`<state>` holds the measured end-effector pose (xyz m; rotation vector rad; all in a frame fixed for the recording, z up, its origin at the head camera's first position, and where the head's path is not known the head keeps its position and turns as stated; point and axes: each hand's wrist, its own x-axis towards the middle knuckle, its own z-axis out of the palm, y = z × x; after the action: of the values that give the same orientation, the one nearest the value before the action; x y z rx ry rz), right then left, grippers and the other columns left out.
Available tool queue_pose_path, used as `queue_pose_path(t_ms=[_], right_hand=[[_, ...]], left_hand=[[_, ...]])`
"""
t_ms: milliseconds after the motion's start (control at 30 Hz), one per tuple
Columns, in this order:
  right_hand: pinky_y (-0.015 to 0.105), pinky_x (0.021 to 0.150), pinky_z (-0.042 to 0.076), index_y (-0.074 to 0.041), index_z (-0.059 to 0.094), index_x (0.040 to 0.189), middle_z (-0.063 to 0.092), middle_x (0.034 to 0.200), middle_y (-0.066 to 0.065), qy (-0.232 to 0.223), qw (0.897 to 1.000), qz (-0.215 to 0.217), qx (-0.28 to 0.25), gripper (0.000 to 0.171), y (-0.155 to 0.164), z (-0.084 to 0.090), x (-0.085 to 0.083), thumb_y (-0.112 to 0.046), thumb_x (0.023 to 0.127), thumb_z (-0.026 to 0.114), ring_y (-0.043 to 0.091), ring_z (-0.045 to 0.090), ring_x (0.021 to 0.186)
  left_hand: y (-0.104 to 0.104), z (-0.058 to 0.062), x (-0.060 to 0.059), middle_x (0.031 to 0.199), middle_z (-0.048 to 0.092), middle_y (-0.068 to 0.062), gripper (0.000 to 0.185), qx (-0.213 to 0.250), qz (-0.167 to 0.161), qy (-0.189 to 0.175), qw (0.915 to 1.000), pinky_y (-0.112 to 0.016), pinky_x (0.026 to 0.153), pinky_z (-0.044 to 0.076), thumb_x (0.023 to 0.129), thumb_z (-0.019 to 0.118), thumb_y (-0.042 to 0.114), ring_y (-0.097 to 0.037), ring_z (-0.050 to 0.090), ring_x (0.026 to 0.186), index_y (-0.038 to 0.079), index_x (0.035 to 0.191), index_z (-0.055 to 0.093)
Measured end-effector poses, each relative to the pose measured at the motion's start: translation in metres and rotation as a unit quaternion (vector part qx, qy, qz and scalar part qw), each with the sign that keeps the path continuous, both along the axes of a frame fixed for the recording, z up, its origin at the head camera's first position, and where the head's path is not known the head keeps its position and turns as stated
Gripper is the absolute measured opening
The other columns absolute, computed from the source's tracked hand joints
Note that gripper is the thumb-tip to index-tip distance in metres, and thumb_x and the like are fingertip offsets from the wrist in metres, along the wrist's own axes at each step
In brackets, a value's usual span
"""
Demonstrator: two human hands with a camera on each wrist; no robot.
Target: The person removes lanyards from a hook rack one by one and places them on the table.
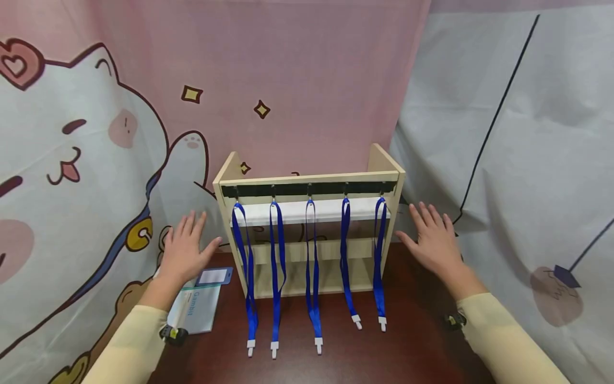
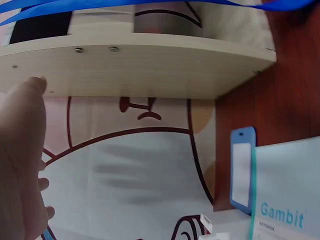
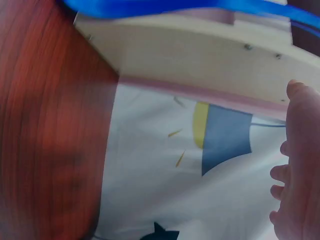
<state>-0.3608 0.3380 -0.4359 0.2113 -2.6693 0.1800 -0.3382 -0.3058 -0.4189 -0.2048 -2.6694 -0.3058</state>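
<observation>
Both hands are held out with straight, spread fingers and nothing in them. My left hand (image 1: 184, 250) is beside the left side of a pale wooden rack (image 1: 307, 178); my right hand (image 1: 434, 242) is beside its right side. Several blue lanyards (image 1: 280, 250) hang in a row from hooks on the rack's dark strip (image 1: 292, 190), their white clips (image 1: 318, 345) reaching down over the tabletop. In the left wrist view the thumb (image 2: 37, 86) overlaps the rack's side panel (image 2: 150, 67). The right wrist view has the thumb (image 3: 296, 89) against the opposite panel (image 3: 200, 65) in the same way.
Left of the rack lie a blue card holder (image 1: 214, 276) and a pale notebook (image 1: 201, 309) marked Gambit. The reddish-brown table (image 1: 408, 346) carries the rack. Behind stands a pink and white cartoon curtain (image 1: 312, 80), which also runs along both sides.
</observation>
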Motion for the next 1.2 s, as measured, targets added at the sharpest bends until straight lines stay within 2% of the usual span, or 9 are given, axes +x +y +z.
queue_pose_path(t_ms=[233,467,533,600,700,833,1000,1133,1200], right_hand=[[0.075,0.121,0.028,-0.006,0.035,0.172,0.042,0.169,0.03,0.062,0.991,0.032,-0.117,0.083,-0.021,0.003,0.02,-0.051,0.11,0.065,0.055,0.038,0.153],[0.068,0.106,0.051,-0.006,0.056,0.161,0.065,0.145,0.024,0.14,0.953,0.065,-0.262,0.062,-0.057,-0.009,0.041,-0.028,0.107,0.077,0.045,0.063,0.131],[0.047,0.104,0.058,-0.007,0.06,0.157,0.069,0.137,0.021,0.156,0.94,0.072,-0.296,0.058,-0.069,-0.015,0.048,-0.022,0.105,0.079,0.04,0.069,0.122],[0.029,0.099,0.056,-0.007,0.066,0.152,0.072,0.13,0.017,0.172,0.928,0.074,-0.321,0.053,-0.08,-0.02,0.055,-0.019,0.103,0.082,0.035,0.072,0.116],[0.015,0.092,0.047,-0.006,0.07,0.145,0.073,0.124,0.015,0.186,0.915,0.076,-0.35,0.047,-0.093,-0.028,0.063,-0.017,0.101,0.084,0.031,0.073,0.11],[0.024,0.089,0.051,-0.003,0.073,0.136,0.073,0.116,0.015,0.202,0.904,0.085,-0.366,0.042,-0.104,-0.036,0.068,-0.013,0.097,0.088,0.03,0.07,0.104],[0.019,0.088,0.049,0.0,0.071,0.13,0.07,0.112,0.014,0.202,0.901,0.09,-0.373,0.04,-0.11,-0.048,0.065,-0.009,0.095,0.089,0.028,0.068,0.1],[0.013,0.087,0.046,0.0,0.071,0.126,0.068,0.111,0.012,0.193,0.901,0.078,-0.38,0.04,-0.113,-0.059,0.063,-0.008,0.093,0.091,0.025,0.067,0.098],[0.012,0.085,0.046,-0.001,0.071,0.124,0.068,0.11,0.011,0.191,0.902,0.072,-0.381,0.04,-0.114,-0.063,0.062,-0.008,0.092,0.092,0.024,0.068,0.097]], left_hand=[[0.007,0.021,0.0,0.179,0.025,-0.026,0.085,0.102,-0.047,0.068,0.9913,-0.08,0.122,0.022,0.11,0.057,0.056,-0.054,0.028,0.16,0.01,0.175,0.028],[0.019,0.048,0.001,0.179,0.03,-0.02,0.085,0.205,-0.097,0.092,0.9694,-0.077,0.123,0.027,0.109,0.064,0.05,-0.048,0.031,0.161,0.019,0.177,0.025],[0.024,0.055,0.0,0.178,0.031,-0.018,0.086,0.241,-0.108,0.092,0.9601,-0.075,0.123,0.029,0.108,0.067,0.05,-0.046,0.033,0.161,0.023,0.178,0.024],[0.029,0.062,-0.001,0.178,0.033,-0.014,0.086,0.277,-0.124,0.096,0.948,-0.072,0.124,0.032,0.107,0.07,0.047,-0.043,0.035,0.16,0.024,0.177,0.025],[0.037,0.071,-0.002,0.179,0.034,-0.006,0.084,0.322,-0.152,0.105,0.9285,-0.065,0.126,0.034,0.107,0.074,0.039,-0.035,0.037,0.161,0.025,0.176,0.029],[0.05,0.083,-0.003,0.176,0.038,-0.003,0.078,0.367,-0.191,0.123,0.9018,-0.062,0.126,0.036,0.107,0.075,0.025,-0.031,0.039,0.159,0.023,0.174,0.035],[0.066,0.097,-0.002,0.168,0.047,-0.01,0.068,0.41,-0.217,0.144,0.8739,-0.062,0.124,0.037,0.107,0.072,0.011,-0.033,0.043,0.155,0.013,0.169,0.044],[0.073,0.102,-0.005,0.164,0.051,-0.014,0.06,0.432,-0.232,0.166,0.8553,-0.058,0.122,0.041,0.106,0.07,0.002,-0.029,0.047,0.151,0.003,0.162,0.05],[0.074,0.102,-0.008,0.164,0.053,-0.011,0.052,0.434,-0.241,0.175,0.8505,-0.052,0.121,0.044,0.106,0.07,0.001,-0.026,0.048,0.15,0.0,0.156,0.055]])
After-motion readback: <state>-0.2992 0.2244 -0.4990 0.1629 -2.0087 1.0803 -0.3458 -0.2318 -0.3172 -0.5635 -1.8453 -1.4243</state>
